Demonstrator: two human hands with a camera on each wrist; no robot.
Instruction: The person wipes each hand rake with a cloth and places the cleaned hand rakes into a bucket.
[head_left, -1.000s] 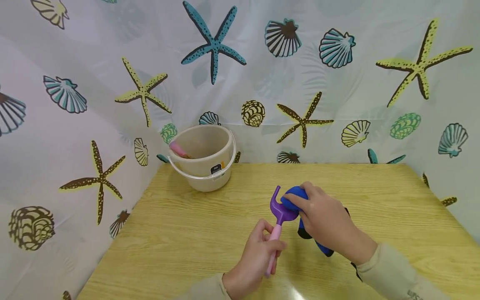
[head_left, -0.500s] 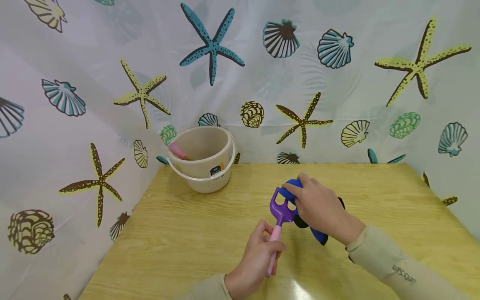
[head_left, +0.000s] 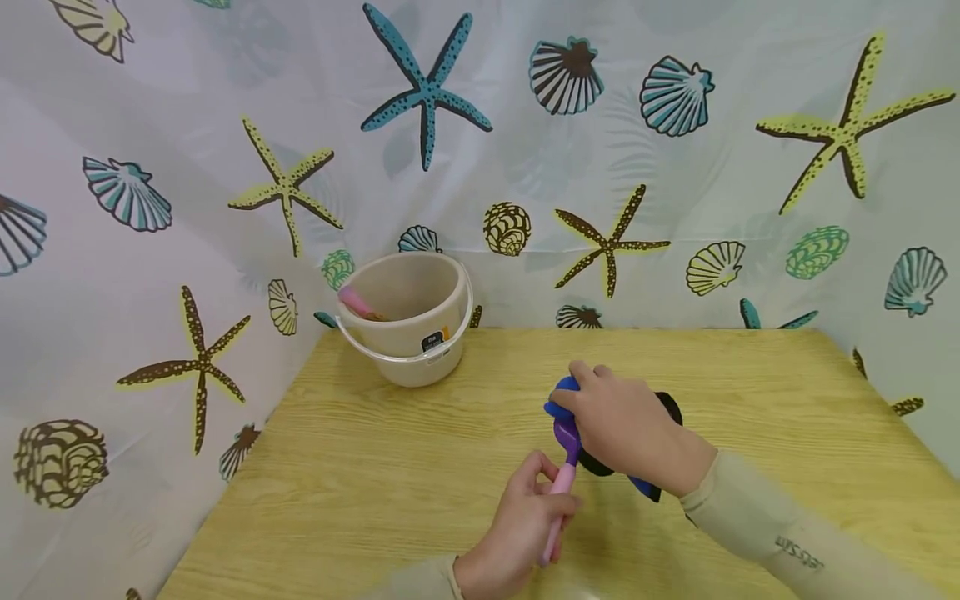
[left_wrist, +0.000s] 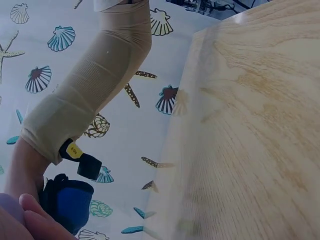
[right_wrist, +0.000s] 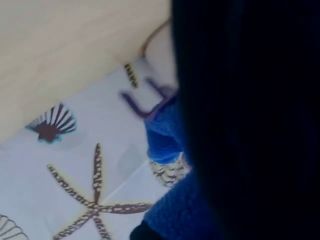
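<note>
Low over the table, in the head view, my left hand [head_left: 521, 521] grips the pink handle of a small toy rake [head_left: 567, 437] with a purple head. My right hand [head_left: 626, 425] pinches a blue cloth [head_left: 561, 400] with black edging around the rake's tines, covering most of them. The loose part of the cloth hangs below the right hand. From the right wrist view, two purple tines [right_wrist: 132, 105] stick out beyond the fuzzy cloth [right_wrist: 165, 132]; a dark shape blocks that view's right side. In the left wrist view, blue cloth [left_wrist: 72, 205] hangs beyond my fingers.
A beige bucket [head_left: 401, 337] with a white handle stands at the back left of the wooden table [head_left: 337, 475]. Inside it leans a pink-handled tool [head_left: 356, 302]. A curtain [head_left: 465, 183] printed with starfish and shells encloses the table's back and sides.
My right hand has moved the cloth up along the tines, then back down over them. The rake's head has turned, showing narrower now. The left hand has kept its grip.
</note>
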